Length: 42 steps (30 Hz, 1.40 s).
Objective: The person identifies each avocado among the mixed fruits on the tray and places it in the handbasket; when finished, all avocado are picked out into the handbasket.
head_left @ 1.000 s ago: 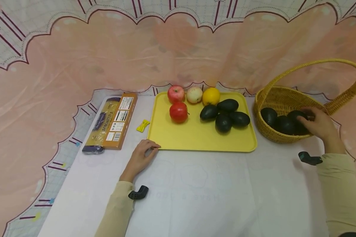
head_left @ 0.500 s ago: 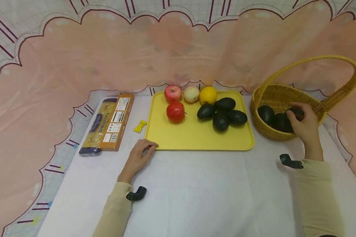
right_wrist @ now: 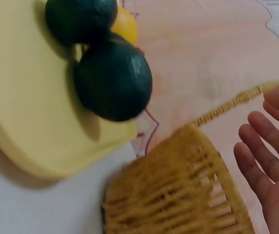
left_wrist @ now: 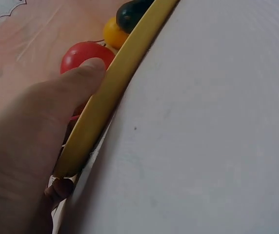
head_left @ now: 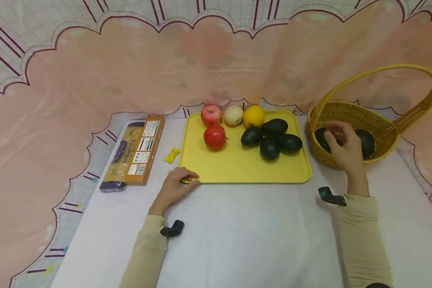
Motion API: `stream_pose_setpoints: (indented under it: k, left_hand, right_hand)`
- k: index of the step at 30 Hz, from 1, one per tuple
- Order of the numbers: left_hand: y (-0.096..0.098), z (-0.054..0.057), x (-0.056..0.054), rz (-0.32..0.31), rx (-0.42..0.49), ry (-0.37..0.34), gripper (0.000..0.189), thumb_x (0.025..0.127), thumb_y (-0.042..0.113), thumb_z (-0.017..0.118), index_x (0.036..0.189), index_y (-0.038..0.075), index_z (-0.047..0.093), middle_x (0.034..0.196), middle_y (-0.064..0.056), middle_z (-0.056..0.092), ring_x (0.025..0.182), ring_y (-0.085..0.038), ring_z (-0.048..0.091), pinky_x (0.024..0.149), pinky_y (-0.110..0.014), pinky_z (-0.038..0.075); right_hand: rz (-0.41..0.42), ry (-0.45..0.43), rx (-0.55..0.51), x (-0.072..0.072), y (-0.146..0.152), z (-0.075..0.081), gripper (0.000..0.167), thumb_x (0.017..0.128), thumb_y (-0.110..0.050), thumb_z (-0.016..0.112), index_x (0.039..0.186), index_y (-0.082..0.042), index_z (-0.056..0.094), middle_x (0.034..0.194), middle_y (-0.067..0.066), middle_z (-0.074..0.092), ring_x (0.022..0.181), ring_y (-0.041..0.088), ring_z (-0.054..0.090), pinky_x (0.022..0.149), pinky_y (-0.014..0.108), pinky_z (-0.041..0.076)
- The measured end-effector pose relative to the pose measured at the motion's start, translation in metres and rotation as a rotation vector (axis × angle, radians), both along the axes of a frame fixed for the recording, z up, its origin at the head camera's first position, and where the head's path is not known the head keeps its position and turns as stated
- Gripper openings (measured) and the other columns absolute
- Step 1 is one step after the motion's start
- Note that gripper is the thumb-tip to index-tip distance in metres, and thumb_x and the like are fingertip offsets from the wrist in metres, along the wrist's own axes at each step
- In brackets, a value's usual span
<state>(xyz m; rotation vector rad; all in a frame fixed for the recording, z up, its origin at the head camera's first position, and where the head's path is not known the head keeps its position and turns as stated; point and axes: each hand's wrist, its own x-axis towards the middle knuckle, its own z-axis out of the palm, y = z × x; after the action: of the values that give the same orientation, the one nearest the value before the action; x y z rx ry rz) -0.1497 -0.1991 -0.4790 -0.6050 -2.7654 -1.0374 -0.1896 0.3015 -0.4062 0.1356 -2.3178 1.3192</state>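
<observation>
My right hand (head_left: 348, 149) is over the yellow wicker basket (head_left: 386, 136), fingers loosely bent, just above the dark avocados. One dark green avocado (head_left: 367, 144) shows to its right and another avocado (head_left: 320, 138) to its left, partly covered. In the right wrist view the fingers (right_wrist: 256, 146) look spread, with nothing seen between them. At the near left corner of the yellow tray (head_left: 219, 168), my left hand (head_left: 174, 186) grips the rim. The left wrist view has the thumb (left_wrist: 88, 75) over the rim and fingertips below the corner.
On the tray lie several avocados (head_left: 270, 148), a red apple (head_left: 215, 137), a pinkish apple (head_left: 211, 115), a pale round fruit (head_left: 233, 115) and a yellow fruit (head_left: 254, 116). Left are a yellow-wrapped candy (head_left: 172, 155), a spaghetti pack (head_left: 124, 156) and a brown box (head_left: 146, 150).
My right hand has moved left across the basket, from the rightmost avocado to the left ones, uncovering the right avocado. My left hand stays at the tray corner.
</observation>
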Motion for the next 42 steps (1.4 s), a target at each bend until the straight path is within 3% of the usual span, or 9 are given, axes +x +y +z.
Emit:
stream_pose_setpoints:
  k: [4,10,14,22,26,31,38,42]
  left_hand:
    - [0.001,-0.005,0.004,0.009,0.009,-0.013,0.021,0.079,0.035,0.076,0.097,0.026,0.070,0.084,0.012,0.060,0.083,-0.008,0.046,0.076,-0.031,0.032]
    - [0.002,-0.006,0.008,0.027,0.001,-0.005,0.021,0.078,0.031,0.078,0.096,0.025,0.071,0.087,0.010,0.062,0.084,-0.009,0.047,0.077,-0.031,0.033]
    - [0.002,-0.005,0.008,0.026,0.009,-0.002,0.020,0.078,0.030,0.078,0.096,0.024,0.071,0.087,0.009,0.063,0.084,-0.009,0.047,0.076,-0.031,0.033]
    - [0.001,-0.005,0.007,0.028,0.003,0.019,0.019,0.079,0.031,0.077,0.096,0.024,0.070,0.087,0.011,0.062,0.084,-0.008,0.047,0.076,-0.030,0.032]
    - [0.001,-0.004,0.005,0.027,0.003,0.013,0.019,0.079,0.032,0.076,0.096,0.025,0.070,0.088,0.010,0.062,0.085,-0.008,0.047,0.077,-0.030,0.032]
    - [0.001,-0.004,0.005,0.029,-0.005,0.001,0.019,0.080,0.032,0.076,0.097,0.025,0.069,0.088,0.011,0.061,0.085,-0.008,0.047,0.078,-0.030,0.033]
    - [0.001,-0.005,0.005,0.017,-0.003,0.030,0.020,0.080,0.032,0.076,0.097,0.025,0.070,0.087,0.010,0.061,0.084,-0.008,0.047,0.077,-0.030,0.033]
    - [0.000,-0.005,0.006,0.023,-0.005,0.034,0.020,0.080,0.034,0.075,0.097,0.025,0.070,0.087,0.010,0.061,0.084,-0.008,0.047,0.077,-0.030,0.033]
  right_hand:
    - [0.064,0.027,0.004,0.000,-0.012,0.002,0.032,0.091,-0.005,0.060,0.122,0.002,0.055,0.109,-0.013,0.055,0.101,-0.006,0.051,0.087,0.008,0.038]
    - [0.161,0.029,0.032,0.014,-0.043,0.024,0.028,0.089,0.004,0.056,0.116,0.012,0.054,0.111,0.020,0.057,0.099,-0.004,0.052,0.086,0.008,0.040]
    - [0.198,-0.010,0.092,0.015,-0.054,0.025,0.029,0.089,0.004,0.057,0.118,0.011,0.053,0.115,0.025,0.057,0.102,0.003,0.051,0.087,0.005,0.038]
    - [0.235,-0.046,0.146,-0.004,-0.053,-0.006,0.033,0.090,-0.004,0.061,0.122,0.002,0.055,0.119,0.019,0.055,0.108,-0.006,0.045,0.095,0.008,0.036]
    - [0.268,-0.045,0.165,-0.011,-0.054,-0.017,0.035,0.090,-0.007,0.063,0.123,0.000,0.055,0.124,0.016,0.052,0.117,0.015,0.045,0.103,0.030,0.037]
    - [0.315,-0.089,0.204,-0.016,-0.056,-0.024,0.043,0.088,-0.008,0.065,0.128,0.001,0.050,0.135,0.022,0.043,0.129,0.038,0.037,0.106,0.054,0.028]
    - [0.334,-0.299,0.288,-0.022,-0.055,-0.033,0.066,0.090,-0.020,0.065,0.146,-0.009,0.031,0.153,0.023,0.021,0.139,0.046,0.021,0.108,0.064,0.019]
    - [0.341,-0.317,0.295,-0.026,-0.057,-0.039,0.066,0.087,-0.016,0.068,0.142,-0.007,0.033,0.147,0.025,0.028,0.136,0.045,0.026,0.108,0.063,0.019]
